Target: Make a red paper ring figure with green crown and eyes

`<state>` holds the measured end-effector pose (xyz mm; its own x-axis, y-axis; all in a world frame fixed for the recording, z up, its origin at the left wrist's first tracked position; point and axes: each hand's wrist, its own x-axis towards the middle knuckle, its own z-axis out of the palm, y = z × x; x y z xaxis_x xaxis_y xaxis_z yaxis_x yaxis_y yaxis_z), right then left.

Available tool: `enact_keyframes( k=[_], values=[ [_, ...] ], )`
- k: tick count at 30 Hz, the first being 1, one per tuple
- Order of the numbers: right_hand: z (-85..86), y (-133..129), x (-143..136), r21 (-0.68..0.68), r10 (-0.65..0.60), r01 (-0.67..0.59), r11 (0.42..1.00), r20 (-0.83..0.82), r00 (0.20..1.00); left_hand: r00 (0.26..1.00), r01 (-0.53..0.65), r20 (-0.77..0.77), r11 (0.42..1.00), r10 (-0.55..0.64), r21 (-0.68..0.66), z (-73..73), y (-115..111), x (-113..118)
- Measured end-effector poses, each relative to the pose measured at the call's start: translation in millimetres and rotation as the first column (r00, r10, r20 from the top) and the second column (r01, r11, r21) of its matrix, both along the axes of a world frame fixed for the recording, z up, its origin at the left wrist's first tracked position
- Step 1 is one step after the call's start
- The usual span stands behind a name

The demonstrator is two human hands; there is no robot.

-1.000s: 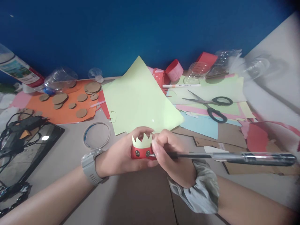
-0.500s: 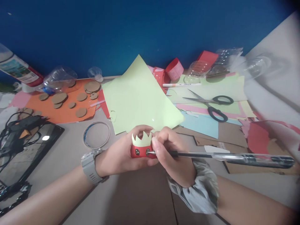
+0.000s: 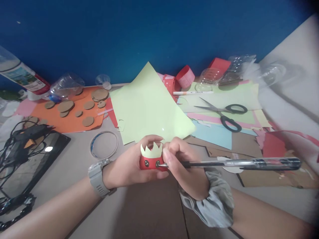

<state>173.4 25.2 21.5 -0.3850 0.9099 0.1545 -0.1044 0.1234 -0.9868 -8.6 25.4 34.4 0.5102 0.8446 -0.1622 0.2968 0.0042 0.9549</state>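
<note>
A small red paper roll (image 3: 152,162) with two dark drawn eyes wears a pale green zigzag paper crown (image 3: 152,151). My left hand (image 3: 129,167) is closed around the roll, thumb along its lower front. Between the thumb and fingers of my right hand (image 3: 183,162) lies a clear-barrelled black gel pen (image 3: 239,163), nearly level. Its metal tip touches the right-hand eye or sits right at it. Part of the roll's back is hidden by my left fingers.
Beyond my hands lies a light green paper sheet (image 3: 149,106). Scissors (image 3: 221,113) rest open on coloured papers at right, by a white marker (image 3: 191,93). A tape roll (image 3: 104,145), orange paper with cardboard discs (image 3: 66,106) and a black device with cables (image 3: 45,149) are at left.
The pen's rear end has swung slightly, its tip staying at the right-hand eye. The whole view has shifted a little; both hands keep their holds.
</note>
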Motion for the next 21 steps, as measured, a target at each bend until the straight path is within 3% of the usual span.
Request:
enact_keyframes(
  k=[4,9,15,21],
  values=[
    [-1.4,-1.9,0.1,0.021,-0.019,0.021,1.0,-0.076,0.997,0.995,0.03,0.096,0.998,-0.025,-0.056,-4.9,-1.0,-2.8],
    [0.8,-3.5,-3.8,0.052,-0.053,0.059,0.997,-0.102,0.993,0.971,0.114,0.21,0.993,-0.113,0.006,-5.4,-1.8,-6.9],
    [5.6,-1.2,-5.1,0.062,-0.08,0.083,0.995,-0.051,0.996,0.97,0.103,0.226,0.994,-0.096,-0.023,-5.1,-2.8,-8.7],
    [5.6,-1.1,-5.1,0.102,-0.11,0.11,0.989,0.0,0.994,0.976,0.118,0.176,0.991,-0.128,0.067,-6.9,-1.5,-8.8]
  ],
)
